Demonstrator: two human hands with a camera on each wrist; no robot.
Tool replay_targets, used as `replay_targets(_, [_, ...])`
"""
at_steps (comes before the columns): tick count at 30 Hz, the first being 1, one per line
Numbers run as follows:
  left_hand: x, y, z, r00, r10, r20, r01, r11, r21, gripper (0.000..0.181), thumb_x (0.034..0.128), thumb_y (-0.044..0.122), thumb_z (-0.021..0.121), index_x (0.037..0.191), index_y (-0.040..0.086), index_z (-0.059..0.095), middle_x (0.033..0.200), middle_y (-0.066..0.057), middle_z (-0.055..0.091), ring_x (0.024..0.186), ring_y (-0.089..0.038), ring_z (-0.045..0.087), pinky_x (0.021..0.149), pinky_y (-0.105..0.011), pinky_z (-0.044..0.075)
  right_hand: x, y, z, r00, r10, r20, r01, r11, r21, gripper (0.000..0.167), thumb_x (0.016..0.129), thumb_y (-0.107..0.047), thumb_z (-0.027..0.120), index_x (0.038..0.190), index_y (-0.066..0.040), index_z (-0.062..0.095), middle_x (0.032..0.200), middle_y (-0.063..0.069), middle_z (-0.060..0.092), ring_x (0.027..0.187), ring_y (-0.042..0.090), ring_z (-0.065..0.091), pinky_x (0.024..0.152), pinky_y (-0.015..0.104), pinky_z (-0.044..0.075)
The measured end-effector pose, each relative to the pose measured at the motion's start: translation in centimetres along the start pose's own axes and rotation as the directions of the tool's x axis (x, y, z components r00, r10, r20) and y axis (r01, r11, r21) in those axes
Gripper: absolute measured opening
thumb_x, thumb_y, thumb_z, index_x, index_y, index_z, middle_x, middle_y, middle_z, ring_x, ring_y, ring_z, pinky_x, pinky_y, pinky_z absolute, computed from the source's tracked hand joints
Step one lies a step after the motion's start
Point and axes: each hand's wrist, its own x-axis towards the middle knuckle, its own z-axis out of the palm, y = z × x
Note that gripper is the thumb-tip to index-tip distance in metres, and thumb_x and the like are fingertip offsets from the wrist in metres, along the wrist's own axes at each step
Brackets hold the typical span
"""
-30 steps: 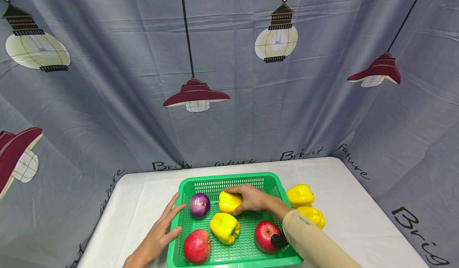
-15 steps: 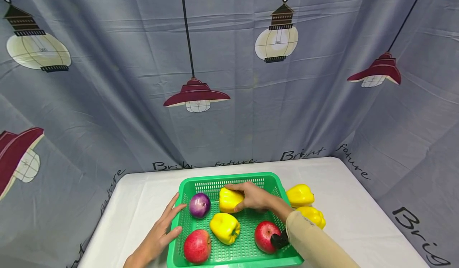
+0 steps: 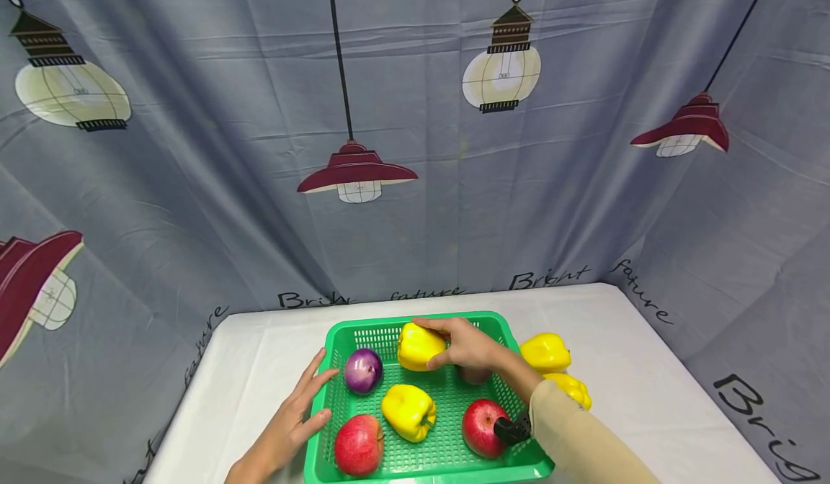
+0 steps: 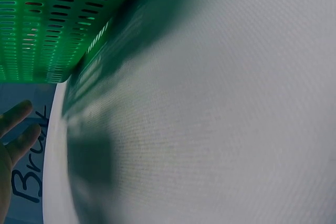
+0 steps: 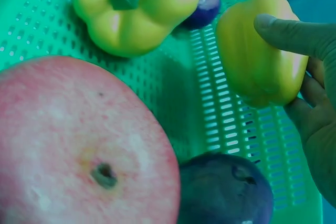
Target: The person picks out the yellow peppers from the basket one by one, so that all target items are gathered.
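In the head view my right hand (image 3: pixel 470 345) grips a yellow bell pepper (image 3: pixel 418 347) above the back of a green perforated basket (image 3: pixel 315 433). The right wrist view shows the thumb on one side of this pepper (image 5: pixel 257 66), fingers on the other. My left hand (image 3: pixel 285 423) has its fingers spread beside the basket's left rim; whether they touch it I cannot tell. A second yellow bell pepper (image 3: pixel 407 412) lies mid-basket, near a purple onion (image 3: pixel 363 371) and two red apples (image 3: pixel 359 444), the other apple (image 3: pixel 483 426) being partly covered by a black wrist device.
A dark purple round thing (image 5: pixel 226 192) lies in the basket under my right hand, mostly hidden in the head view. Two more yellow bell peppers (image 3: pixel 546 352) rest on the white table (image 3: pixel 259 340) right of the basket. A grey curtain (image 3: pixel 428 239) hangs behind.
The held bell pepper has risen from the basket floor toward the back rim, along with my right hand. More of the dark round thing beneath shows. My left hand stays put.
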Motion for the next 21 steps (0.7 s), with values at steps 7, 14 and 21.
replay_targets(7, [-0.12, 0.17, -0.13, 1.0, -0.012, 0.005, 0.012, 1.0, 0.005, 0.059, 0.0918, 0.013, 0.063, 0.149, 0.016, 0.048, 0.166, -0.014, 0.019, 0.143, -0.034, 0.037, 0.092, -0.061, 0.049, -0.09, -0.11, -0.2, 0.999, -0.035, 0.009, 0.036, 0.999, -0.026, 0.081, 0.08, -0.016, 0.086, 0.151, -0.012, 0.048, 0.139, 0.004, 0.061, 0.111, 0.015, 0.059, 0.096, 0.036, 0.049])
replay_targets(14, [-0.07, 0.08, -0.15, 1.0, -0.005, -0.001, 0.005, 1.0, 0.014, 0.06, 0.0913, 0.013, 0.064, 0.149, 0.015, 0.048, 0.166, -0.014, 0.02, 0.142, -0.035, 0.038, 0.092, -0.061, 0.049, -0.31, -0.52, -0.15, 1.0, -0.019, 0.004, 0.019, 1.0, 0.02, 0.08, 0.081, -0.015, 0.085, 0.152, -0.01, 0.047, 0.14, 0.004, 0.059, 0.112, 0.014, 0.059, 0.096, 0.033, 0.049])
replay_targets(21, [0.05, 0.02, -0.09, 1.0, 0.0, -0.007, 0.0, 1.0, 0.024, 0.06, 0.0912, 0.014, 0.064, 0.149, 0.016, 0.048, 0.166, -0.014, 0.02, 0.141, -0.037, 0.039, 0.091, -0.063, 0.049, -0.99, -0.55, -0.51, 0.996, -0.03, -0.079, 0.034, 0.998, 0.054, 0.08, 0.081, -0.019, 0.085, 0.151, -0.009, 0.047, 0.144, 0.01, 0.056, 0.117, 0.019, 0.06, 0.097, 0.034, 0.05])
